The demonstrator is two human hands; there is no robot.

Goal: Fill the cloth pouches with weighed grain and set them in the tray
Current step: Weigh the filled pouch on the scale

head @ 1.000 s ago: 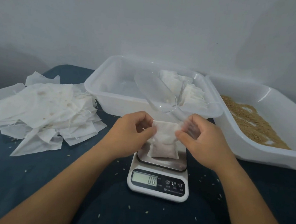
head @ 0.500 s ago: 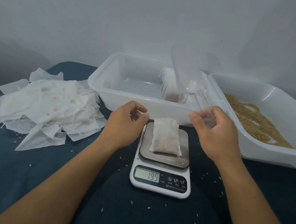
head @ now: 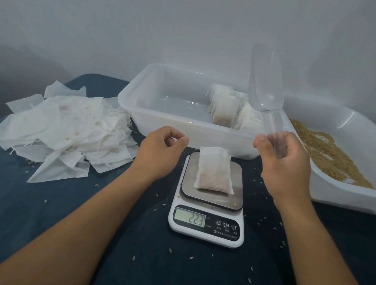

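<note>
Left hand (head: pixel 159 152): loosely curled, thumb and forefinger nearly meeting, holding nothing — it hovers just left of the pouch.
Right hand (head: pixel 285 164): closed around the handle of a clear plastic scoop (head: pixel 266 81), whose bowl points up and away above the fingers.
Pouch (head: pixel 214 169): a white cloth pouch partly filled with grain, lying on the steel plate of the scale (head: pixel 207 223), between the two hands and touching neither.
Scale display: it reads 22.3.
Tray (head: pixel 162 109): a white plastic tray beyond both hands; filled pouches (head: pixel 226 107) stand on edge at its right end, behind the scoop.
Grain bin (head: pixel 360 141): a second white bin to the right of the right hand, tilted, with brown grain (head: pixel 328 154) spread over its floor.
Empty pouches (head: pixel 59 129): a loose heap of flat white cloth pouches, some stained, well to the left of the left hand.
Counter (head: pixel 44 210): a dark blue surface — stray grains lie scattered around the scale and near both forearms.
</note>
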